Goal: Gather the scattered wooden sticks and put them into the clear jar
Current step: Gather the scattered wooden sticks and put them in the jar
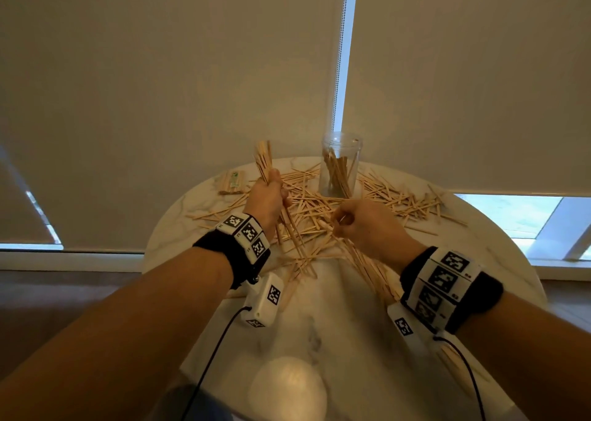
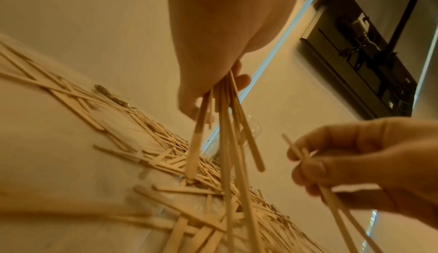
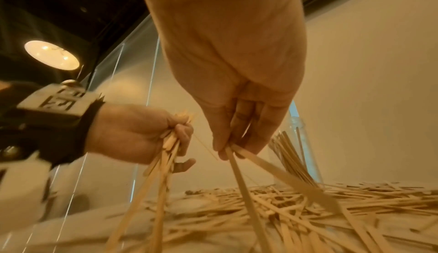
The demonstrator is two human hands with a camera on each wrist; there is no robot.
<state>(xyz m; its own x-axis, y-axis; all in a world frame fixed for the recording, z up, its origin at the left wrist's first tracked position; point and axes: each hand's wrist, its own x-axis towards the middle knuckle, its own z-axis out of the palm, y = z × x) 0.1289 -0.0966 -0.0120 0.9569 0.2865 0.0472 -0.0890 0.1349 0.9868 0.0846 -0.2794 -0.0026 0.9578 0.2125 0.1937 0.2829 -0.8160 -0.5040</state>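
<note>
Thin wooden sticks [image 1: 323, 209] lie scattered over a round white marble table [image 1: 335, 318]. A clear jar [image 1: 340, 164] stands upright at the far side with several sticks leaning inside; it also shows in the right wrist view as the jar [image 3: 300, 144]. My left hand [image 1: 270, 196] grips a bundle of sticks [image 1: 263, 160] that fans out above and below the fist, seen close as the bundle [image 2: 227, 135]. My right hand [image 1: 358, 224] pinches a few sticks [image 3: 251, 191] whose lower ends trail toward the table.
A wrapped pack of sticks [image 1: 231, 182] lies at the table's far left. A white rounded object [image 1: 287, 388] sits near the front edge. More sticks [image 1: 460, 366] lie by my right wrist. Roller blinds hang behind the table.
</note>
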